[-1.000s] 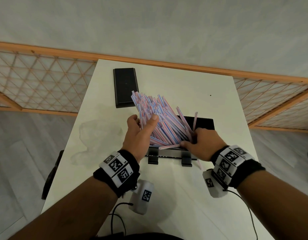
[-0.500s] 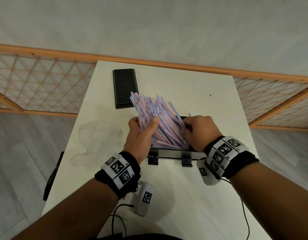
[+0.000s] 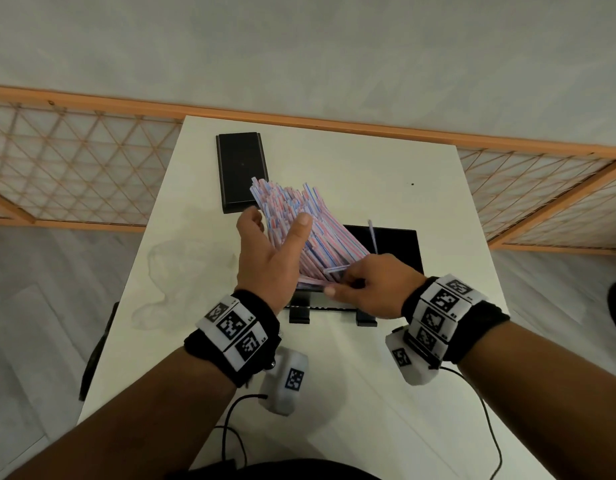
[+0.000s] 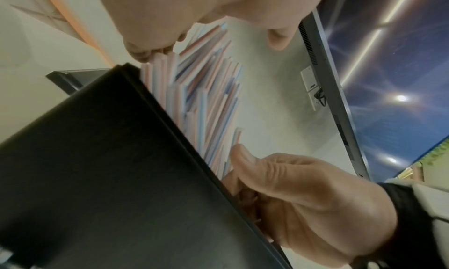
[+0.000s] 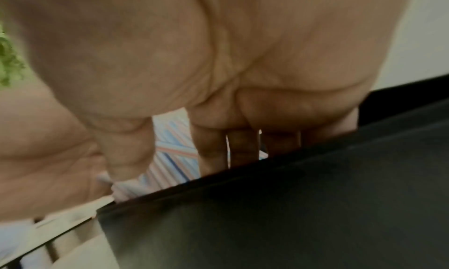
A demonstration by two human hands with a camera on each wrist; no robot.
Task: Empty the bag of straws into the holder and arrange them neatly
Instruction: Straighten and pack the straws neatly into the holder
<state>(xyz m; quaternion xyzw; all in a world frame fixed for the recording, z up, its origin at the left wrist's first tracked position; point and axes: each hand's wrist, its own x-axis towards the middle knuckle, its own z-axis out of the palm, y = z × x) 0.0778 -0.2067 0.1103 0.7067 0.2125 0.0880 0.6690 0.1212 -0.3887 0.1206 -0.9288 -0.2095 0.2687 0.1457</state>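
Note:
A thick bundle of pink, blue and white striped straws (image 3: 299,216) leans left out of the black holder (image 3: 396,244), fanned at the top. My left hand (image 3: 277,220) grips the bundle partway up, thumb on its right side and fingers on its left. My right hand (image 3: 341,282) reaches into the holder's near edge and pinches the straws' lower ends between thumb and fingers. One straw (image 3: 372,233) stands apart at the right. The left wrist view shows the straws (image 4: 206,100) rising past the holder wall (image 4: 109,158). The right wrist view shows fingers (image 5: 211,154) dipping behind that wall (image 5: 291,206).
The holder's flat black lid (image 3: 242,171) lies at the back left of the white table (image 3: 368,174). A crumpled clear bag (image 3: 181,271) lies left of my left hand. A wooden lattice rail (image 3: 74,161) runs behind the table. Cables trail at the near edge.
My right hand has dropped from the top right of the bundle to its lower ends at the holder's near edge. A single straw now stands free at the right. The left hand keeps its hold.

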